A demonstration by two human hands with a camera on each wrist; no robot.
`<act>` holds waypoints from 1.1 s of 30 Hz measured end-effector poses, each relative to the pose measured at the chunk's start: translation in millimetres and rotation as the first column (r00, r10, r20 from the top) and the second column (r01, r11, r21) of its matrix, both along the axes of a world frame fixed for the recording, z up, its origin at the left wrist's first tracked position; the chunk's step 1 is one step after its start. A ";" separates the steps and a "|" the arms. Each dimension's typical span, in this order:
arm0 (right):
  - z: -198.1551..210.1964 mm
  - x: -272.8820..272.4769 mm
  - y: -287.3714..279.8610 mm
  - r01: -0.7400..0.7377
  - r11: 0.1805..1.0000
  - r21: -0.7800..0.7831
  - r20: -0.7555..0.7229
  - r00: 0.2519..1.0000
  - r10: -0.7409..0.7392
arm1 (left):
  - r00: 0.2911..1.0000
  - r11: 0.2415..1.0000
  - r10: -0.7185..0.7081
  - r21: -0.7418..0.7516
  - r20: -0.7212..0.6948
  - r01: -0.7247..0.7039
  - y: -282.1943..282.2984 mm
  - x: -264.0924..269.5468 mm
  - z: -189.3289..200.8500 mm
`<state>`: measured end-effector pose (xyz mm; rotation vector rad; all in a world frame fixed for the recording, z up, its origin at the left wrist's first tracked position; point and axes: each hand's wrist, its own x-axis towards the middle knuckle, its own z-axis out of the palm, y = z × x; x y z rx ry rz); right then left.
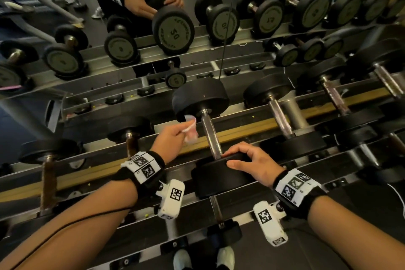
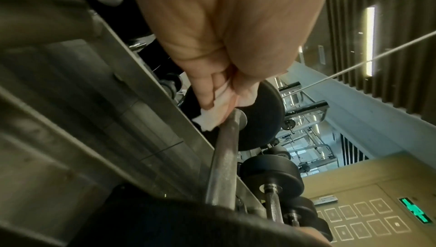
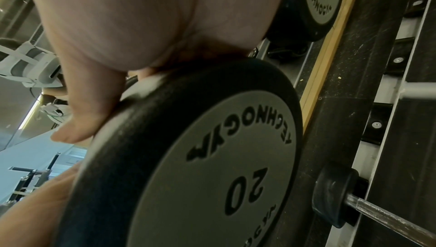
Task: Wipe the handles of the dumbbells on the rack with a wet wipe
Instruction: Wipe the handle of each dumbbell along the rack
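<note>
Right hand (image 1: pixel 252 163) rests on the near rubber head (image 1: pixel 219 176) of the dumbbell marked 20, fingers curved over its rim, steadying it on the rack (image 1: pixel 252 125). Beyond it, the steel handle (image 1: pixel 211 136) runs up to the far head (image 1: pixel 200 97). Left hand (image 1: pixel 173 138) pinches a crumpled wet wipe (image 1: pixel 190 130) just beside the handle's far end (contact cannot be confirmed). The wipe is soft, light and likely slippery when damp, so it should be wrapped round the bar. The dumbbell is likely heavy and rigid; brace a head, not the handle.
</note>
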<state>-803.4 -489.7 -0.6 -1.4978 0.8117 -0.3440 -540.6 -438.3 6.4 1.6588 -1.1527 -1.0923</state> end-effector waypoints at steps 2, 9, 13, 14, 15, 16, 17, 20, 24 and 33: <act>-0.3 -0.4 -0.8 -0.003 1.000 -0.002 -0.001 1.000 0.003 | 0.999 1.000 0.009 -0.027 0.053 -0.008 -9.9 -3.0 3.2; -1.0 -1.3 -2.8 0.020 1.000 0.008 -0.012 1.000 -0.020 | 0.934 0.967 -0.230 0.171 0.275 0.188 -14.4 -20.0 -10.5; 0.5 -0.5 -2.4 0.033 0.999 0.003 -0.023 0.999 -0.033 | 0.886 0.898 -0.408 0.269 0.221 0.347 5.9 -21.8 -15.8; 0.9 -0.4 -2.0 0.038 0.999 0.001 -0.025 0.999 -0.038 | 0.876 0.880 -0.443 0.281 0.191 0.384 9.2 -22.4 -16.5; 1.0 -0.5 -1.3 0.042 0.999 -0.005 -0.026 0.999 -0.042 | 0.866 0.862 -0.471 0.298 0.168 0.411 11.6 -23.0 -16.1; 1.2 -0.6 -0.6 0.042 0.999 -0.017 -0.030 0.999 -0.043 | 0.862 0.852 -0.484 0.306 0.152 0.424 13.3 -23.1 -14.8; 1.5 -0.7 -0.4 0.038 0.999 -0.030 -0.036 0.999 -0.039 | 0.869 0.855 -0.476 0.302 0.134 0.422 13.3 -22.0 -12.7; 2.3 -0.4 1.0 0.021 1.000 -0.019 -0.036 0.999 -0.022 | 0.968 0.943 -0.247 0.219 -0.050 0.252 13.1 -15.7 -7.5; 2.0 -0.4 1.4 0.017 0.999 -0.031 -0.048 0.999 -0.019 | 0.992 1.000 0.004 -0.018 0.123 -0.002 5.8 -2.6 -5.1; -5.1 -3.1 10.1 0.156 0.965 -0.213 -0.101 0.978 -0.181 | 0.749 0.915 -0.401 0.198 0.527 0.351 -0.3 -27.8 -16.5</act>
